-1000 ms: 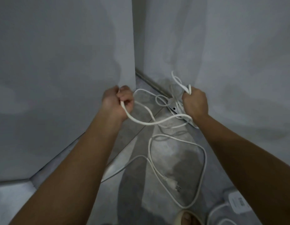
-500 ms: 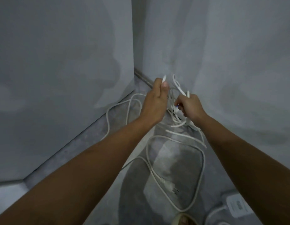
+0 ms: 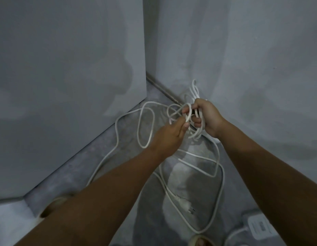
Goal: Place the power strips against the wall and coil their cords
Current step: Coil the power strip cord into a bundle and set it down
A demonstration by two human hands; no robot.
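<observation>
Your right hand [image 3: 207,116] is curled round coils of thin white power cord [image 3: 190,112] near the far wall [image 3: 242,68]; your left hand [image 3: 170,134] pinches one loop. Its white plug [image 3: 184,205] lies nearer on the grey floor [image 3: 129,139], a white rectangular power strip [image 3: 259,227] near right.

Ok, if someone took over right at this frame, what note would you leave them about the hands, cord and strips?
Left hand: pinches one loop of the white cord, close to the bundle.
Right hand: grips the gathered loops, close to the wall.
Done: a few loops coiled.
Left: a long run of cord lies loose on the floor, with its plug. A power strip lies at lower right, not in hand.
</observation>
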